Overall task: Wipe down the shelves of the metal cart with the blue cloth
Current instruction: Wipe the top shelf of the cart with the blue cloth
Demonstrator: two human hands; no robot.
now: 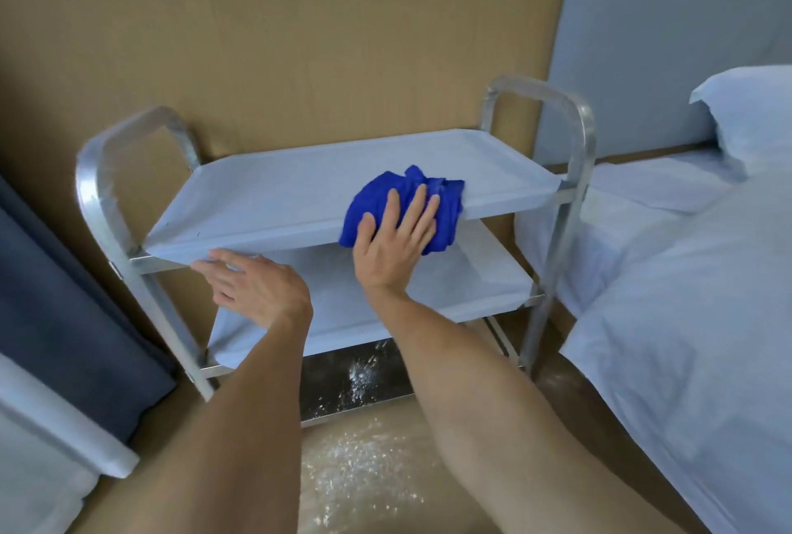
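The metal cart (574, 207) stands against a brown wall, with a pale top shelf (278, 194), a middle shelf (471, 276) and a dark bottom shelf. A crumpled blue cloth (433, 194) lies at the front right of the top shelf, partly hanging over its front edge. My right hand (394, 237) presses flat on the cloth with fingers spread. My left hand (257, 285) rests its fingertips on the front edge of the top shelf, left of the cloth, holding nothing.
A bed with white sheets (685, 319) and a pillow (754, 113) sits right of the cart, with a grey headboard (664, 53) behind. A dark blue panel (64, 310) and another white bed edge (51, 448) lie at the left. The floor (364, 478) below shows white specks.
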